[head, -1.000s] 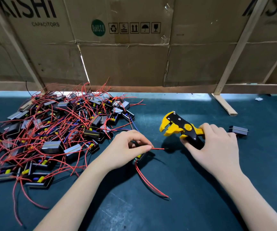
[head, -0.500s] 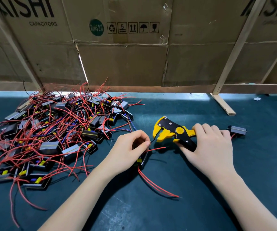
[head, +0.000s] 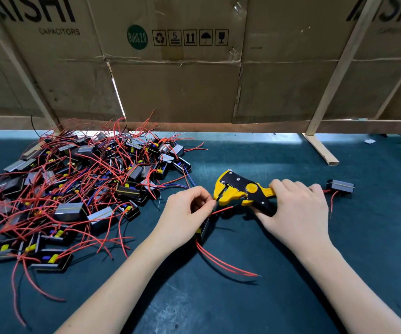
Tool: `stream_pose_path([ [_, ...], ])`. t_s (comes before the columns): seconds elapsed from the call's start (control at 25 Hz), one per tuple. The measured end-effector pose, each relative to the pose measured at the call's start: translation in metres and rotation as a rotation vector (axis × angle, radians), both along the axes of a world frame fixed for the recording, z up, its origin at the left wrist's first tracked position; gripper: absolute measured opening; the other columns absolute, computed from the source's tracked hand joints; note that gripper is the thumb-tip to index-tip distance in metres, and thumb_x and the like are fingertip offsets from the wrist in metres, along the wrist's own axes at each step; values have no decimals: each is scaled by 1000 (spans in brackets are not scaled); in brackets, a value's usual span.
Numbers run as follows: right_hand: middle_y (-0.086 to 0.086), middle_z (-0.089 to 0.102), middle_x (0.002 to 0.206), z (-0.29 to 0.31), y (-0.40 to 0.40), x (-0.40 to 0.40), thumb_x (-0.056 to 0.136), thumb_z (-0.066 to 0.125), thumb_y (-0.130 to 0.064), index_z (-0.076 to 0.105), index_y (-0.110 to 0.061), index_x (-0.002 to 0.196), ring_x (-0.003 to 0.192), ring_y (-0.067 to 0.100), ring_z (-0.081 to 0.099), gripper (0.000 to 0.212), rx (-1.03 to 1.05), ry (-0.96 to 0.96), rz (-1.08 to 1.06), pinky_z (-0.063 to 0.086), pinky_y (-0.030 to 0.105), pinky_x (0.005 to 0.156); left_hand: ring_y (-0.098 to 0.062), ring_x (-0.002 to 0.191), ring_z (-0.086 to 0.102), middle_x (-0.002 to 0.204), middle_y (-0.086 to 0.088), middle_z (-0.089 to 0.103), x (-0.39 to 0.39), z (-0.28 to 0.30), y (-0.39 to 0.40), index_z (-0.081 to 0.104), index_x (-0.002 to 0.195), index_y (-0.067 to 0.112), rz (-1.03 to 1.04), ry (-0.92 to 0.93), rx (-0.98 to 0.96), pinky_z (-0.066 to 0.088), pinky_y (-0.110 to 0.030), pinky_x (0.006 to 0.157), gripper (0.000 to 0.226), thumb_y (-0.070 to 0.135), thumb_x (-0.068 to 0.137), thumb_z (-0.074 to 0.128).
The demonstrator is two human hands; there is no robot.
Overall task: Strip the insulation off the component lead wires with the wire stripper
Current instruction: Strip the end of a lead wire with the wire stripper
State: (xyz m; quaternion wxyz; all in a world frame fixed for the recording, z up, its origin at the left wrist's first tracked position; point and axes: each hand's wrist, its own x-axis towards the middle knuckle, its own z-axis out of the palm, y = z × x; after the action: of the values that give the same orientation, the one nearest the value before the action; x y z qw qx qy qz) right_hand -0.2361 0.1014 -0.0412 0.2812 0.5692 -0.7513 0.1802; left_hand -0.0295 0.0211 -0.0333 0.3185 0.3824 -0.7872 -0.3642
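Observation:
My right hand (head: 296, 213) grips the handles of a yellow and black wire stripper (head: 240, 191), its jaws pointing left. My left hand (head: 185, 213) holds a small black component (head: 203, 229) and pinches one of its wires at the stripper's jaws. A short red lead (head: 223, 209) sticks out just below the jaws. Two longer red leads (head: 226, 263) trail from the component toward me over the mat. Whether the pinched wire sits between the jaws is hard to tell.
A big pile of black components with tangled red and blue wires (head: 74, 189) covers the left of the dark green mat (head: 291, 297). One lone component (head: 340, 186) lies right of my right hand. A cardboard wall on wooden struts (head: 320, 148) closes the back.
The stripper has moved left and down toward my left hand, and its jaws now meet the pinched wire. My left hand has stayed in place with the component.

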Motion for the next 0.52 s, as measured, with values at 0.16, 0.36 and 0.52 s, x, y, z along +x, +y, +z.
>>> stream_pose_path([
  [0.16,3,47,51,1,-1,-1,65,83,-47,47,-13,60,49,30,50,49,-7,10,26,27,33,59,-8,61,51,73,-5,67,1,0,0,66,81,11,-19,-9,8,41,-21,64,11,17,91,65],
  [0.36,3,46,41,3,-1,0,53,91,-42,45,-14,49,36,29,48,54,11,-58,1,14,21,50,-14,63,56,71,-1,67,2,0,0,65,81,15,-27,-7,2,44,-25,67,10,18,91,66],
  [0.52,6,54,60,-5,-5,-2,65,81,-54,55,-12,67,57,32,54,50,4,9,-41,31,32,57,-11,66,53,73,1,63,5,1,-2,57,88,16,-72,18,-41,41,-20,69,11,8,89,65],
])
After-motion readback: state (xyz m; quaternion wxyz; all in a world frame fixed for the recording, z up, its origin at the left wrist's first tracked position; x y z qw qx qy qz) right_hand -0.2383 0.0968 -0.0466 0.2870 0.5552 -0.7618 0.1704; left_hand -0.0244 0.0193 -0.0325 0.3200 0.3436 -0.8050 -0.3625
